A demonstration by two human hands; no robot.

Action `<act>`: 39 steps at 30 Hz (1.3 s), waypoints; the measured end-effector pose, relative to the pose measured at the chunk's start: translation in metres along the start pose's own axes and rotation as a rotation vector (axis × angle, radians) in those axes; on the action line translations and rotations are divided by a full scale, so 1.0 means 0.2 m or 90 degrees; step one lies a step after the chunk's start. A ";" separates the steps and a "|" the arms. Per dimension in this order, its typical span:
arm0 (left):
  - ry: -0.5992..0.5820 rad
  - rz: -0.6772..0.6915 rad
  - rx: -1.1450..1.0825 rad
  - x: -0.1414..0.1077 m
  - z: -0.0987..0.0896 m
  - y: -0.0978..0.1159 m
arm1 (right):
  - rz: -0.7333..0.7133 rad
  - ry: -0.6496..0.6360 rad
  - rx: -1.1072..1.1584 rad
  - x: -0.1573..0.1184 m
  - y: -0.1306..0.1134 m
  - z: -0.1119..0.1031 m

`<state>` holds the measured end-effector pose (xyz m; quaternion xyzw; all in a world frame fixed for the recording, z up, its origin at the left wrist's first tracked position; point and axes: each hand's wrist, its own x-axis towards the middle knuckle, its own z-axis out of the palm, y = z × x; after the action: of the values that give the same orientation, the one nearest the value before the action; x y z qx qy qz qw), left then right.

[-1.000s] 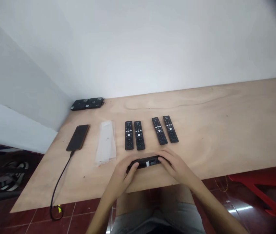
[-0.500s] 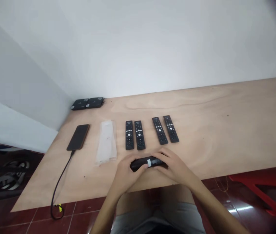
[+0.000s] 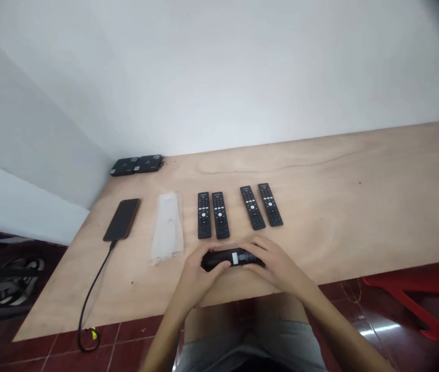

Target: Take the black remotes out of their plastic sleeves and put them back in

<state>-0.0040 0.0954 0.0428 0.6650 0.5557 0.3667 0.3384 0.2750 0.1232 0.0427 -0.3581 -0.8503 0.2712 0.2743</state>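
Black remote control point(image 3: 232, 258) is being gripped crosswise by both hands, with a white label showing at its middle. Its left end is being wrapped by the left hand point(image 3: 199, 275), the fingers curled closed around it, while its right end is being covered by the right hand point(image 3: 277, 267), the fingers curved over the top. The remote is being held above or on the near part of a plywood table point(image 3: 359, 217); contact with the wood cannot be told.

Four matching black remotes are being kept flat on the wood in two pairs, one pair point(image 3: 204, 215) at 11 o'clock and the other point(image 3: 252, 207) at 1 o'clock. Clear plastic sleeves point(image 3: 167, 227) are being left at 10 o'clock, and a black smartphone point(image 3: 121, 219) is lying beyond them near 9 o'clock, its black cable point(image 3: 95, 294) trailing toward 7 o'clock and over the table edge. Two flat black boxes point(image 3: 136, 165) are being kept against the white wall point(image 3: 242, 77) at 11 o'clock. A red stool point(image 3: 417, 294) is being seen at 4 o'clock, over a red tiled floor point(image 3: 138, 330).
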 end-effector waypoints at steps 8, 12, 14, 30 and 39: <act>0.034 0.181 0.093 -0.01 -0.01 -0.02 | -0.005 0.006 -0.003 -0.01 0.01 0.01; -0.006 0.191 0.127 -0.01 -0.04 -0.04 | 0.009 0.014 -0.001 -0.01 0.02 0.01; -0.014 0.195 0.127 0.00 -0.06 -0.06 | 0.012 0.012 -0.004 -0.01 0.02 0.01; 0.039 0.048 -0.071 -0.05 -0.14 -0.08 | 0.057 0.043 0.060 -0.02 0.02 -0.02; 0.055 0.091 -0.094 -0.06 -0.17 -0.12 | 0.058 0.047 0.060 -0.02 0.02 -0.02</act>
<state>-0.0453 0.0887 0.0384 0.6597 0.4922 0.4586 0.3350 0.2819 0.1227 0.0417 -0.3933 -0.8086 0.3094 0.3094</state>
